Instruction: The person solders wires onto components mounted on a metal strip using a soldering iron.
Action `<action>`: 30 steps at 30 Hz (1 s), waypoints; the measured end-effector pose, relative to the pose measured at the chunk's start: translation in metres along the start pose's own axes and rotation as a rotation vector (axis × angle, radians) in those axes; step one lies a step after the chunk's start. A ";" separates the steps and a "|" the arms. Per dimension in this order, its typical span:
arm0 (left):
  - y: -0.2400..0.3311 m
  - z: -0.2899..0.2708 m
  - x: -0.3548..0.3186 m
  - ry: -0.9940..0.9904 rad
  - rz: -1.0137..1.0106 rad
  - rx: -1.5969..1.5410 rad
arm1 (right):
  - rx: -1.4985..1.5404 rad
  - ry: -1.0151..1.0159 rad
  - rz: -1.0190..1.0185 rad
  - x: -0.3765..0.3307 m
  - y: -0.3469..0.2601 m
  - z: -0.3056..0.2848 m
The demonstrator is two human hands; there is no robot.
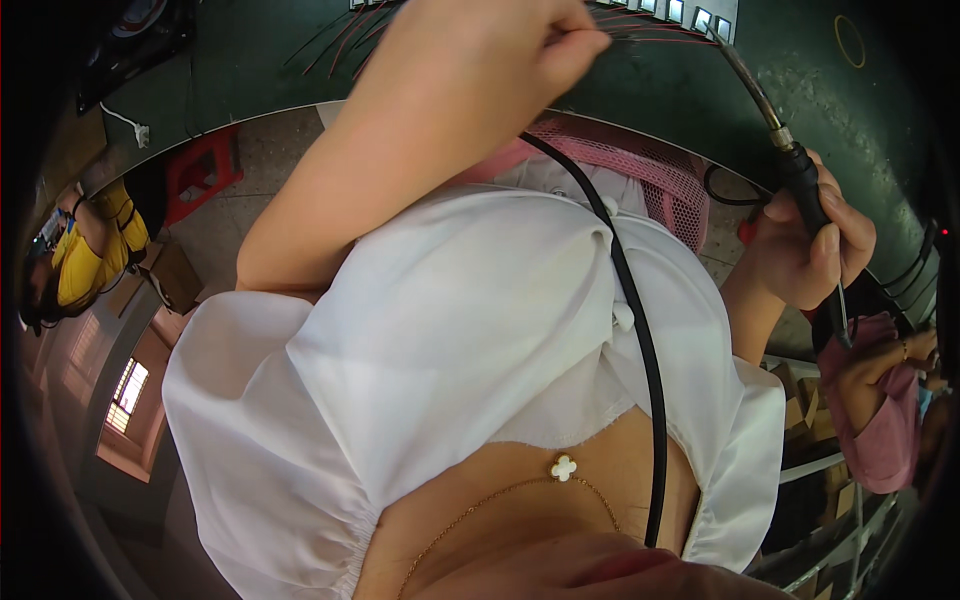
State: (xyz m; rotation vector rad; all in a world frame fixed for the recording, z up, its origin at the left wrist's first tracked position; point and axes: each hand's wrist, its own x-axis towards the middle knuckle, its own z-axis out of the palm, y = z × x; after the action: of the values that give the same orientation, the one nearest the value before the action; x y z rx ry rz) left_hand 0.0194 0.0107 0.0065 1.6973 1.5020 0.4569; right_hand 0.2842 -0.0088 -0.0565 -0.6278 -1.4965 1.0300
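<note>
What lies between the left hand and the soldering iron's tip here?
Thin red wires, with small white pieces just beyond them; the head view shows this.

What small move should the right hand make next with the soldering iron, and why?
Probably the right hand should just steady the tip of the iron at the strip: in this view the tip overlaps the strip near its right end, but whether it touches is unclear. Red wires run close by, and the left hand is near them.
</note>
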 end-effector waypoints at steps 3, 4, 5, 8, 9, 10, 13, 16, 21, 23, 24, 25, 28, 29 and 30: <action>0.012 -0.014 -0.012 0.055 -0.058 0.052 | -0.032 0.039 0.016 -0.003 -0.004 -0.006; 0.015 -0.018 -0.016 0.070 -0.060 0.086 | -0.037 0.046 0.017 -0.004 -0.006 -0.008; 0.014 -0.016 -0.020 0.222 -0.038 0.125 | -0.034 0.057 0.014 -0.005 -0.005 -0.009; 0.010 -0.021 -0.017 0.391 -0.122 -0.036 | -0.017 0.050 0.011 -0.004 -0.004 -0.009; 0.023 -0.024 -0.012 0.296 -0.198 -0.070 | 0.001 0.027 0.011 -0.003 -0.003 -0.009; 0.032 -0.023 -0.008 0.268 -0.168 -0.060 | 0.002 0.030 0.010 -0.003 -0.003 -0.009; 0.030 -0.005 0.002 0.068 -0.098 0.027 | 0.001 0.010 -0.004 -0.003 -0.001 -0.009; 0.004 0.013 0.013 0.038 -0.022 -0.079 | 0.002 0.015 -0.009 -0.001 -0.003 -0.007; 0.008 0.022 0.022 0.061 0.064 0.002 | 0.019 0.019 -0.001 -0.003 -0.002 -0.007; 0.001 0.025 0.024 0.071 0.110 -0.015 | 0.008 0.017 -0.005 -0.002 -0.002 -0.005; -0.002 0.025 0.024 0.070 0.110 -0.012 | -0.002 0.011 -0.011 -0.001 -0.001 -0.004; -0.005 0.026 0.024 0.087 0.128 -0.012 | 0.000 0.013 -0.012 -0.001 -0.001 -0.003; 0.001 0.022 0.023 0.095 0.110 0.003 | -0.015 0.010 -0.025 -0.001 0.002 -0.003; 0.004 0.021 0.023 0.086 0.078 0.019 | -0.015 0.007 -0.023 0.000 0.002 -0.003; 0.005 0.020 0.023 0.086 0.077 0.018 | -0.016 0.005 -0.022 0.000 0.002 -0.003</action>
State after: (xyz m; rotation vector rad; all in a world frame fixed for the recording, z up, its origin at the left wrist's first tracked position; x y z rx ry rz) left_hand 0.0426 0.0261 -0.0079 1.7740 1.5101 0.5647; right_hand 0.2863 -0.0070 -0.0584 -0.6234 -1.5053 1.0002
